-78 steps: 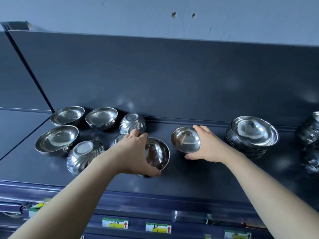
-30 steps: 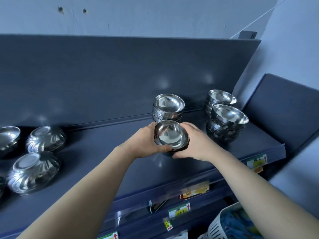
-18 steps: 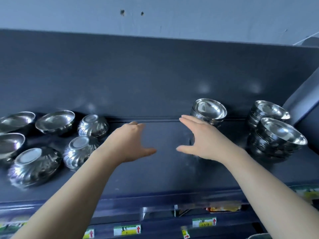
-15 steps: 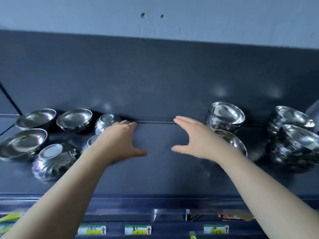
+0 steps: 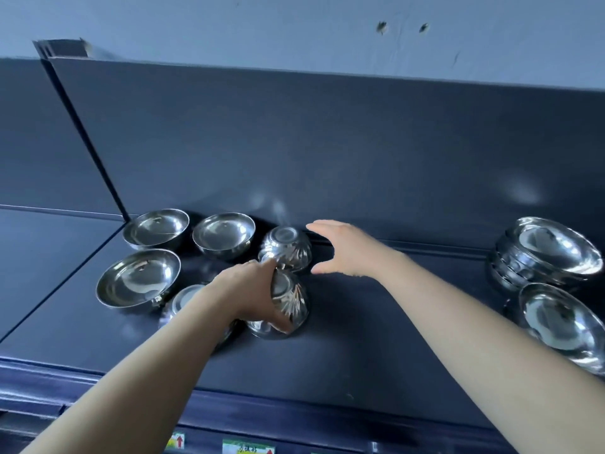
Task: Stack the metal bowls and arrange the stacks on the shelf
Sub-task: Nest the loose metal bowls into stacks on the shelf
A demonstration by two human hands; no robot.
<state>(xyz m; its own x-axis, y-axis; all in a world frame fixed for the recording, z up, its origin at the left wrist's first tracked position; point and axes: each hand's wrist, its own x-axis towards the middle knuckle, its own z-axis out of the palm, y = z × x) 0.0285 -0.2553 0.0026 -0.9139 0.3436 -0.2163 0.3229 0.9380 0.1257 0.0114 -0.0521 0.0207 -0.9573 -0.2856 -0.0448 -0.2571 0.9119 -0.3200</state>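
Landmark: the upside-down fluted steel bowl (image 5: 285, 249) at the back of the dark blue metal shelf (image 5: 376, 339); all places are read from it.

Left of it, three shiny upright steel bowls (image 5: 223, 232), loose, unstacked; front-left of it, a further upside-down steel bowl (image 5: 181, 299), half hidden under your forearm.

Just in front of it, your left hand (image 5: 248, 290) wraps a second fluted steel bowl (image 5: 291, 306), base up and tipped; fingers curled over its far wall, thumb low at the near rim; this bowl looks to touch the landmark, though you cannot be sure from here.

Just right of the landmark, your right hand (image 5: 347, 250), holding nothing; fingers straight and spread wide, thumb dropped, the gap facing left at the bowl's wall; near it, not touching.

Judgement: the landmark lies left of those fingers; it is round, so no long axis to favour; your right hand is nearer its free side; a short leftward reach and close should take it.

Well right of it, nested stacks of steel bowls (image 5: 550, 253); likely where both bowls go.
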